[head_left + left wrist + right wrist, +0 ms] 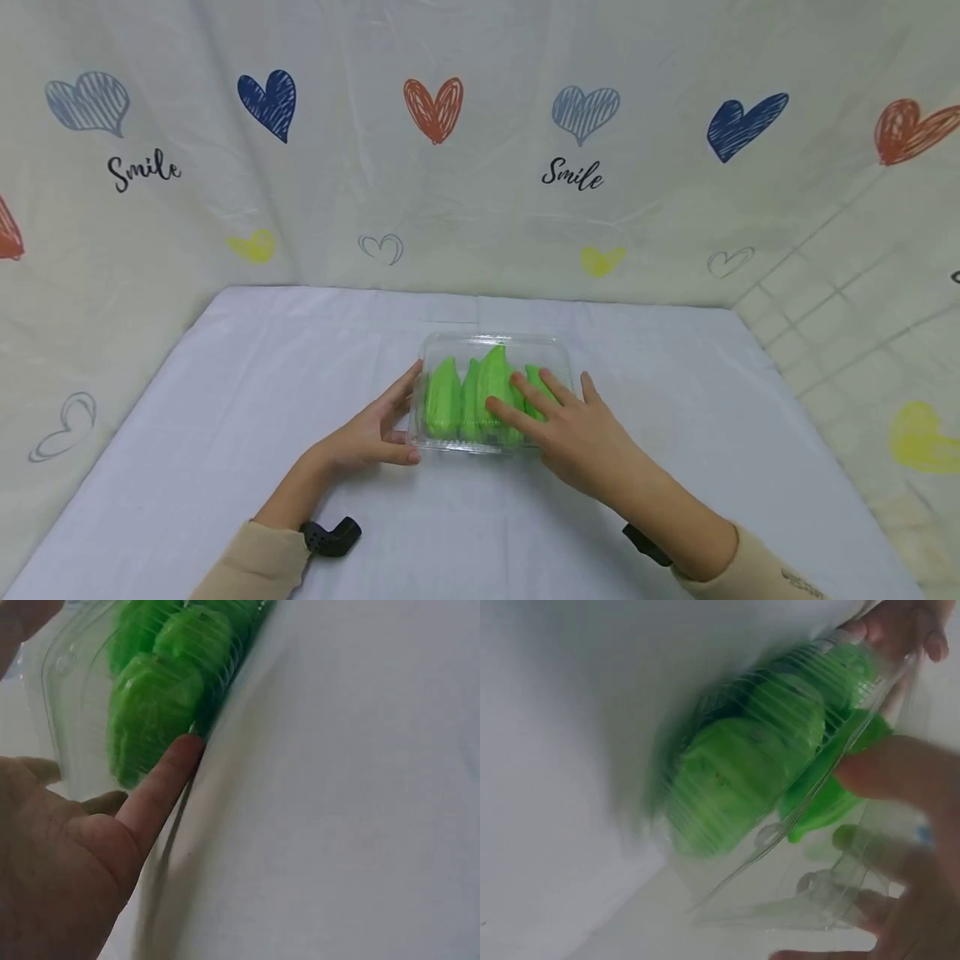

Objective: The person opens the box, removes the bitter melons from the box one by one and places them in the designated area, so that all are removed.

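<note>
A clear plastic clamshell box (495, 342) lies on the white cloth, holding several bright green, ridged, pointed pieces (444, 400) that look like small gourds. My left hand (375, 425) grips its left end. In the left wrist view the thumb (169, 772) presses low on the near wall beside the green pieces (154, 712). From the right, my right hand (581, 437) reaches over the box with its fingers spread. Seen from the right wrist, the thumb (885, 769) is right at the rim by a green piece (825, 784), the other fingertips further over the clear plastic.
A white cloth (360, 333) covers the table. Behind it hangs a pale sheet (495, 208) printed with hearts and "Smile" lettering. Dark wrist devices (333, 537) show at both beige sleeves (258, 558).
</note>
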A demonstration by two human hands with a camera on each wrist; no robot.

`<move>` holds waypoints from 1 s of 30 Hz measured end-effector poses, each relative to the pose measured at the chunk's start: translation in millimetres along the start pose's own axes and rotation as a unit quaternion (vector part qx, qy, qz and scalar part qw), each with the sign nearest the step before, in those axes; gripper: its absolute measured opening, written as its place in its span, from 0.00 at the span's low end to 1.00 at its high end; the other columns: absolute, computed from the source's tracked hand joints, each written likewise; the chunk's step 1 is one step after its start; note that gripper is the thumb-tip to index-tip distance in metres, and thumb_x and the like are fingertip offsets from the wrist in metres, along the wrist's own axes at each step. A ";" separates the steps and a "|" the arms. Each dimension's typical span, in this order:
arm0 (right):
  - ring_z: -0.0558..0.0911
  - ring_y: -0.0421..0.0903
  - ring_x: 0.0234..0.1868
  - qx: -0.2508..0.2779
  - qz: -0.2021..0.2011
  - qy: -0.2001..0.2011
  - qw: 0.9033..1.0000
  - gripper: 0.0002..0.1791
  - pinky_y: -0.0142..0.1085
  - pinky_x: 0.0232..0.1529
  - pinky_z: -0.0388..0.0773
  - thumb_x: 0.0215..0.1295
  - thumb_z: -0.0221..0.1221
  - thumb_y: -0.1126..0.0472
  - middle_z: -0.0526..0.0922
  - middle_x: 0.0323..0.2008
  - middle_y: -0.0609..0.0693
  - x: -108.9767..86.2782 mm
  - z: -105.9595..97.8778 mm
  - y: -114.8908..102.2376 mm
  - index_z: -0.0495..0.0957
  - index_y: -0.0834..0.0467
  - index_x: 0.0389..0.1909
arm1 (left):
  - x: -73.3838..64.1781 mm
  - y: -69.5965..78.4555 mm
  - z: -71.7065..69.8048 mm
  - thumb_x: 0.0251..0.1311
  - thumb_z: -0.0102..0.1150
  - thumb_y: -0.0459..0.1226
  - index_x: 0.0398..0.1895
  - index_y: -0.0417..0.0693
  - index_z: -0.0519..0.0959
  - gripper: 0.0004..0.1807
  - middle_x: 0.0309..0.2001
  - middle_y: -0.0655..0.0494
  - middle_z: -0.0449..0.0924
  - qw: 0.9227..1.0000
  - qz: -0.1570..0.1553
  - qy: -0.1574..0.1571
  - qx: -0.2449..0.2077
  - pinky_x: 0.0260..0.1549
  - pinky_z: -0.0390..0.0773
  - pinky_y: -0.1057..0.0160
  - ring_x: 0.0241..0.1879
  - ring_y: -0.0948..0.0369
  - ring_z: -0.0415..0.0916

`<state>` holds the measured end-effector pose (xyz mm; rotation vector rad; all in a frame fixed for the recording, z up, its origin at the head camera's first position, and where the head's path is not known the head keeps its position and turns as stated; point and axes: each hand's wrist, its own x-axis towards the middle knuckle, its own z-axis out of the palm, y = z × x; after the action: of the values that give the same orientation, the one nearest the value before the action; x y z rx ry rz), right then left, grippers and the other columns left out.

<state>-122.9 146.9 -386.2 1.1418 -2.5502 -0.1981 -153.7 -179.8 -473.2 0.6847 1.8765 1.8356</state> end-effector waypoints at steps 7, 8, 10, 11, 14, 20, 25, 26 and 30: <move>0.76 0.64 0.63 0.008 0.012 0.027 1.000 0.46 0.66 0.53 0.74 0.48 0.71 0.60 0.75 0.65 0.55 13.1 5.8 -8.2 0.67 0.38 0.70 | 0.4 7.0 12.6 0.51 0.73 0.30 0.81 0.68 0.35 0.66 0.81 0.56 0.33 0.998 -0.019 0.045 0.039 0.50 0.82 0.58 0.75 0.44 0.52; 0.75 0.65 0.63 0.015 0.011 0.027 0.999 0.46 0.66 0.52 0.75 0.48 0.71 0.61 0.74 0.66 0.56 15.2 6.7 -9.6 0.66 0.39 0.71 | 0.7 6.7 13.3 0.52 0.73 0.30 0.81 0.67 0.35 0.65 0.81 0.56 0.34 0.997 -0.020 0.053 0.049 0.50 0.82 0.57 0.74 0.44 0.54; 0.74 0.66 0.64 0.028 0.009 0.024 0.999 0.47 0.65 0.52 0.75 0.49 0.70 0.61 0.73 0.68 0.55 19.0 8.2 -12.3 0.65 0.38 0.72 | 1.1 5.9 14.3 0.53 0.74 0.33 0.81 0.67 0.36 0.64 0.81 0.57 0.35 0.994 -0.021 0.071 0.076 0.50 0.81 0.57 0.75 0.43 0.52; 0.74 0.66 0.64 0.034 0.006 0.025 0.999 0.46 0.66 0.52 0.75 0.50 0.70 0.62 0.73 0.68 0.55 20.7 9.0 -13.7 0.65 0.38 0.72 | 1.3 5.2 14.7 0.54 0.74 0.35 0.81 0.68 0.37 0.63 0.81 0.57 0.36 0.993 -0.023 0.081 0.089 0.51 0.81 0.56 0.75 0.42 0.51; 0.74 0.65 0.65 0.042 0.003 0.028 0.999 0.44 0.68 0.51 0.75 0.52 0.69 0.63 0.73 0.68 0.53 24.1 10.9 -16.7 0.66 0.38 0.71 | 2.0 3.3 15.2 0.54 0.75 0.40 0.81 0.69 0.39 0.61 0.81 0.58 0.37 0.988 -0.027 0.102 0.115 0.55 0.78 0.51 0.76 0.40 0.47; 0.77 0.61 0.63 0.030 -0.012 0.047 0.998 0.41 0.65 0.53 0.76 0.53 0.71 0.62 0.76 0.66 0.48 25.6 15.3 -16.9 0.69 0.40 0.70 | 2.9 2.3 15.1 0.56 0.73 0.41 0.81 0.69 0.39 0.59 0.81 0.58 0.38 0.988 -0.021 0.109 0.108 0.59 0.74 0.45 0.76 0.40 0.46; 0.81 0.56 0.59 0.054 -0.034 0.075 0.995 0.40 0.57 0.51 0.80 0.50 0.68 0.68 0.81 0.61 0.43 28.9 10.7 -9.0 0.75 0.41 0.66 | 3.6 3.5 14.8 0.59 0.70 0.38 0.81 0.68 0.39 0.58 0.81 0.54 0.37 0.990 -0.006 0.102 0.100 0.58 0.75 0.48 0.76 0.40 0.45; 0.82 0.56 0.58 0.059 -0.040 0.075 0.995 0.40 0.56 0.51 0.81 0.49 0.67 0.69 0.81 0.61 0.43 29.7 9.0 -6.9 0.75 0.41 0.65 | 3.8 3.6 14.7 0.59 0.70 0.36 0.81 0.68 0.38 0.58 0.81 0.54 0.37 0.990 -0.004 0.099 0.098 0.57 0.76 0.50 0.76 0.40 0.46; 0.82 0.54 0.57 0.082 -0.061 0.056 0.993 0.41 0.56 0.52 0.80 0.46 0.67 0.70 0.81 0.60 0.42 31.4 1.1 1.8 0.75 0.43 0.65 | 5.2 3.5 14.3 0.60 0.68 0.32 0.81 0.66 0.36 0.59 0.81 0.54 0.34 0.992 0.002 0.083 0.092 0.53 0.78 0.57 0.76 0.42 0.49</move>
<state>-144.0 124.7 -379.0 1.3312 -2.4364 0.0483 -148.8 -165.3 -470.0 0.6114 2.1730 1.7852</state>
